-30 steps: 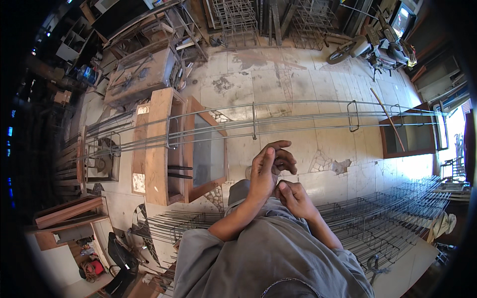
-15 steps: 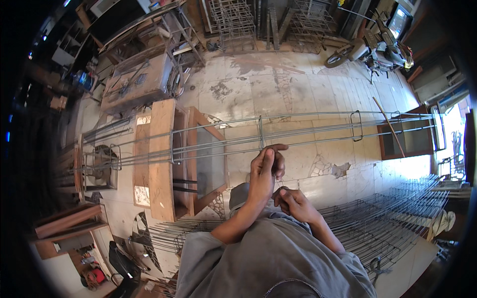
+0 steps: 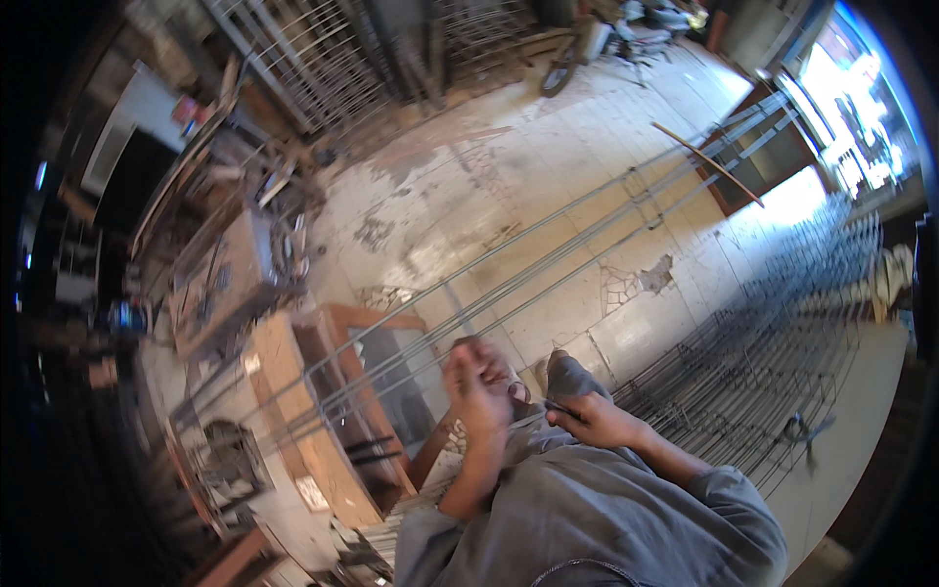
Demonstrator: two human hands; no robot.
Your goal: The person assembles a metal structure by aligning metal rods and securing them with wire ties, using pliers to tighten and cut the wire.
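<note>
In front of my body, my left hand (image 3: 477,389) is raised with its fingers curled in. Motion blurs it, and what the fingers hold, if anything, cannot be made out. Just right of it, my right hand (image 3: 593,421) is closed, thumb pressed on the fingers. A pale, thin wire (image 3: 533,417) seems to run from its grip toward my left hand. Beyond both hands, a long frame of steel rods (image 3: 528,279) with stirrups crosses diagonally, rising to the right. My left fingertips are close to its nearer rods; contact cannot be told.
Wooden frames (image 3: 311,421) hold up the rods at left, and a glazed wooden frame (image 3: 724,161) lies under their far right end. Stacked wire cages (image 3: 743,362) spread at right. A motorcycle (image 3: 626,44) and metal grilles (image 3: 303,64) stand at the back.
The view has turned, so the rods now slant up to the right. My left hand has come away from the stirrup it was beside, and my hands are slightly farther apart.
</note>
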